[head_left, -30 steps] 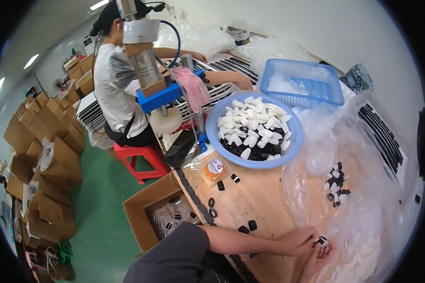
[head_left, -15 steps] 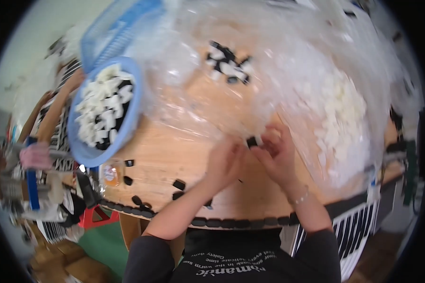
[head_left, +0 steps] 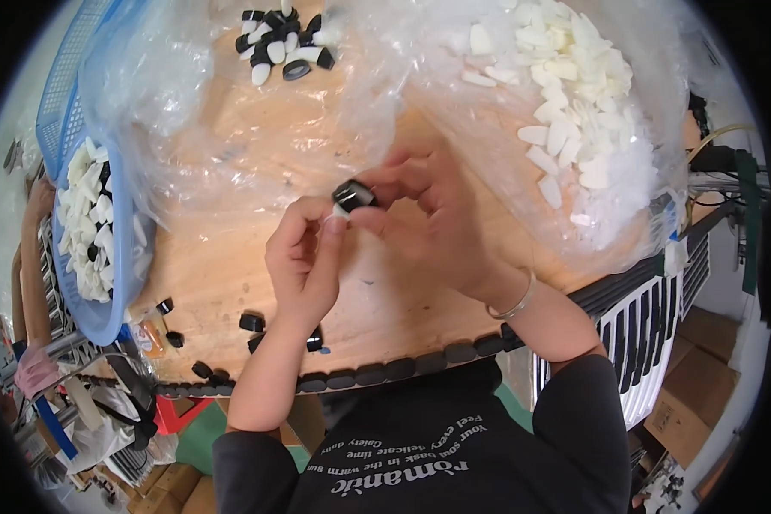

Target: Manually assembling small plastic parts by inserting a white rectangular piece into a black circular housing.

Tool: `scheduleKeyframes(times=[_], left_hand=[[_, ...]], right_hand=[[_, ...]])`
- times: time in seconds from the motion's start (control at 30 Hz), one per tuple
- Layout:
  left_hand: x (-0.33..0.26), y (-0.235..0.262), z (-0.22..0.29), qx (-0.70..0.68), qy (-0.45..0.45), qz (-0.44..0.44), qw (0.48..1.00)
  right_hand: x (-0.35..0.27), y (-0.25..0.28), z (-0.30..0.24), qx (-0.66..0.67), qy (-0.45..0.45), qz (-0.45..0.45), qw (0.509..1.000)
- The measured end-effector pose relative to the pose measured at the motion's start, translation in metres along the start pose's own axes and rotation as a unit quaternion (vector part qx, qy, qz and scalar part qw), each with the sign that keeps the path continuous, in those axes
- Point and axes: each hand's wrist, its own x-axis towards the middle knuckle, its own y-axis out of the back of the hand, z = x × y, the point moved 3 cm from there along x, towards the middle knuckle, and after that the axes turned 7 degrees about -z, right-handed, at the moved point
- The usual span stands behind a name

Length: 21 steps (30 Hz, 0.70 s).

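In front of me over the wooden table, both hands meet at a small glossy black cap. My right hand pinches it between thumb and fingers. Just below it, the thumb and fingertips of my left hand are closed on a small white piece, mostly covered by the fingers. The two pieces touch; whether one sits inside the other I cannot tell. Loose black caps lie beside my left forearm. Farther off is a pile of black caps with white ends.
A blue basin of white and black pieces stands at left, near another person's arms. White oval pieces are heaped on clear plastic sheeting at right. Black pieces line the table's near edge.
The view has shifted, so the basin and pile appear farther left. Both hands have come together at the black cap, which now shows larger and tilted.
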Motion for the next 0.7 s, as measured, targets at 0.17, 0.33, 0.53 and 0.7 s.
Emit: scheduleKeyframes(times=[0.17,0.33,0.53,0.7], left_hand=[[0.003,0.002,-0.001,0.017,-0.033,0.008,0.999],[0.006,0.007,-0.002,0.101,-0.073,-0.013,0.992],[0.009,0.010,0.014,0.204,-0.123,-0.029,0.971],[0.014,0.014,0.021,0.289,-0.172,-0.064,0.940]], right_hand=[[0.003,-0.001,-0.010,-0.115,0.031,-0.034,0.992],[0.007,-0.005,-0.014,-0.217,0.146,-0.064,0.963],[0.006,-0.002,-0.017,-0.247,0.167,-0.086,0.951],[0.005,-0.004,-0.014,-0.216,0.157,-0.089,0.960]])
